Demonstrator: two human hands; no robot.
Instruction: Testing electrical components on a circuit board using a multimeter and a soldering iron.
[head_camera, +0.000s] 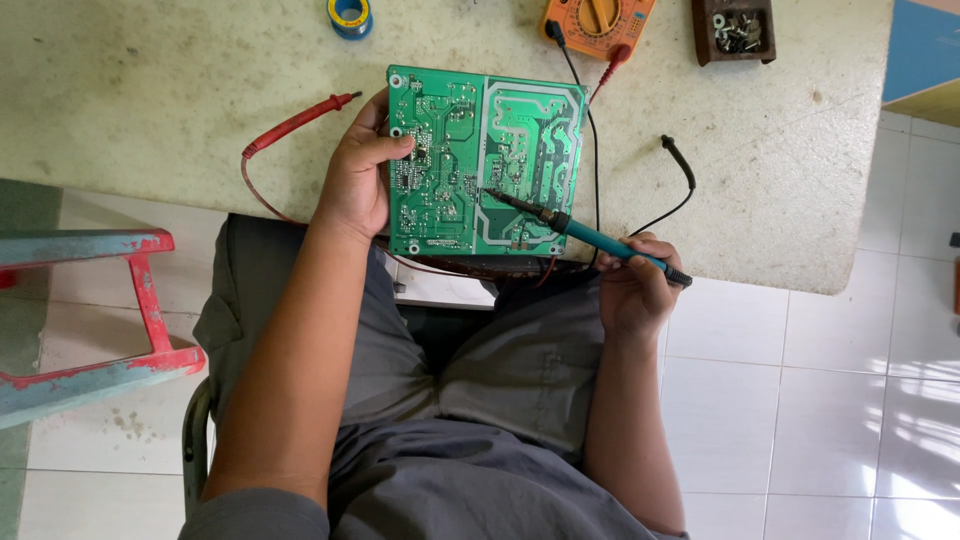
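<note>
Circuit board (486, 162) near table edge (760, 283), open room rightward.

An orange multimeter (598, 22) lies at the far edge of the pale, stained counter (150, 90), with a red probe (300, 124) resting to the left and a black probe (678, 160) to the right, their leads trailing toward the near edge. A blue spool of solder wire (350, 15) sits far left of the meter. A small brown tray of metal parts (733, 30) stands to its right. A red and blue stool (90, 310) stands on the white tiled floor (780, 400) at the left.
</note>
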